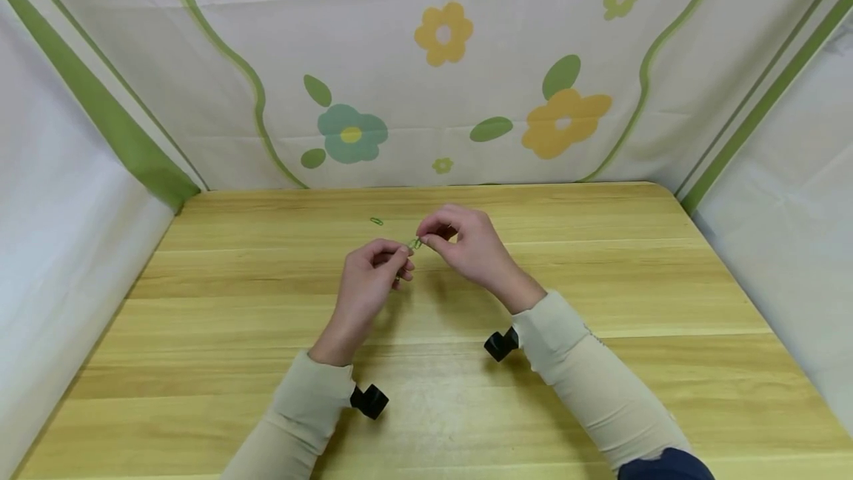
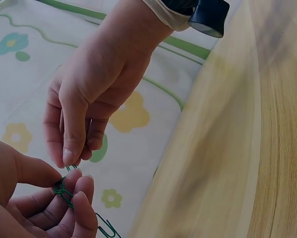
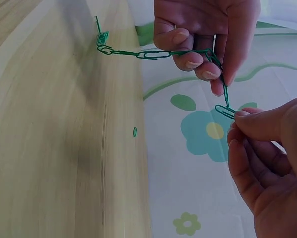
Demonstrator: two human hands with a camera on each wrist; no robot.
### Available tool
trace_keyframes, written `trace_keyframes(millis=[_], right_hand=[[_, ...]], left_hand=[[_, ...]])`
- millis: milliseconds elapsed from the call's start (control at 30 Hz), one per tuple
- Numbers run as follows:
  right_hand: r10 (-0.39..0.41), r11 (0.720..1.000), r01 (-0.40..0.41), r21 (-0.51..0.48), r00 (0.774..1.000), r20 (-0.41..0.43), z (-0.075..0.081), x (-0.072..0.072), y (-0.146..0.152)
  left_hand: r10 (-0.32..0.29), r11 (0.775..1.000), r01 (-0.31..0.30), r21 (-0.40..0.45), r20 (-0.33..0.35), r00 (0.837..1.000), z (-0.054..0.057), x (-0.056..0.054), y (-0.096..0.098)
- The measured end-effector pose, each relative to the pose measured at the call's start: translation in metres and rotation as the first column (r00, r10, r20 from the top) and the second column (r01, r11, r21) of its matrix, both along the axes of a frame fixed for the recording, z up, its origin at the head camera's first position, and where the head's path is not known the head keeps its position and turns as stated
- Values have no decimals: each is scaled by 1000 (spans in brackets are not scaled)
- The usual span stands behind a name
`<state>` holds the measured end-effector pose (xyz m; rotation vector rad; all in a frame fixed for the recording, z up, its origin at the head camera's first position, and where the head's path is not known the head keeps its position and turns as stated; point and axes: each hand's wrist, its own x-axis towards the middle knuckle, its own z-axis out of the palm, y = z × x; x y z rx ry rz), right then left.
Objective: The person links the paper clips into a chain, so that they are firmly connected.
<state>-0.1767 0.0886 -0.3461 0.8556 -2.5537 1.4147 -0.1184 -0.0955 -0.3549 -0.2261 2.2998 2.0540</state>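
Observation:
My left hand point(image 1: 370, 280) holds a chain of linked green paper clips point(image 3: 153, 54) between thumb and fingers. In the right wrist view the chain runs across its fingers, and the far end hangs down to the tabletop. Close by, my right hand point(image 1: 476, 250) pinches a green paper clip point(image 3: 224, 112) between thumb and forefinger. That clip touches the near end of the chain; whether it is hooked through, I cannot tell. Beyond the hands, a single loose green paper clip point(image 1: 376, 221) lies on the table.
The wooden table point(image 1: 266, 317) spreads under both forearms. A white flower-print cloth point(image 1: 400, 80) hangs along its back edge, with pale cloth at both sides. Each wrist wears a small black camera, one on the left point(image 1: 370, 401) and one on the right point(image 1: 500, 345).

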Motion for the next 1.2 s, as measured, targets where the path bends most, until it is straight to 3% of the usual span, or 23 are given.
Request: trace_keyframes(millis=[500, 900, 1200], right_hand=[[55, 996, -49, 79, 995, -80, -1, 1, 0], [28, 995, -30, 93, 1000, 13, -10, 2, 1], [-12, 998, 2, 62, 986, 165, -11, 1, 8]], left_hand=[[-15, 999, 15, 31, 14, 1000, 0, 1, 2], [-27, 999, 26, 41, 15, 1000, 0, 3, 2], [-13, 999, 13, 34, 20, 1000, -6, 3, -5]])
